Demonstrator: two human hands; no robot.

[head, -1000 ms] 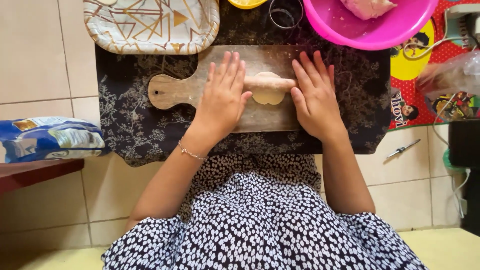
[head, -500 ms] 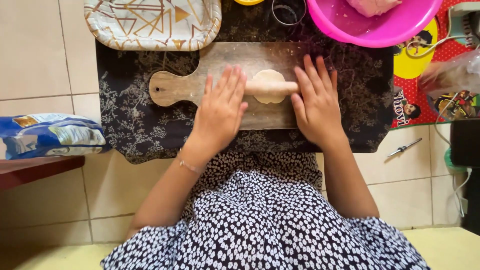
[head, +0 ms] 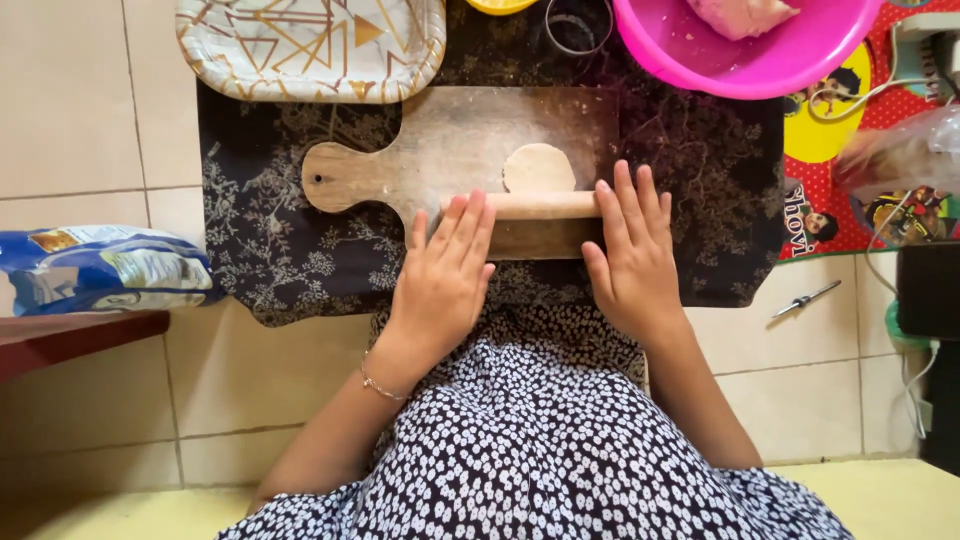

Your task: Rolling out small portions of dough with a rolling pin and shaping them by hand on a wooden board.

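1. Both hands lie flat, fingers spread, grasping nothing: left hand [head: 443, 272] and right hand [head: 632, 255] press the wooden rolling pin [head: 540, 205].
2. At the pin's twelve o'clock, touching it, lies a round dough disc [head: 538, 167] on the wooden board [head: 440, 150].
3. A pink bowl [head: 760, 60] sits at two o'clock, a patterned tray [head: 310, 45] at eleven.

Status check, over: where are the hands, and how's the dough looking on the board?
Left hand and right hand flat on the rolling pin. Dough disc round, on the wooden board. Nothing blocking.
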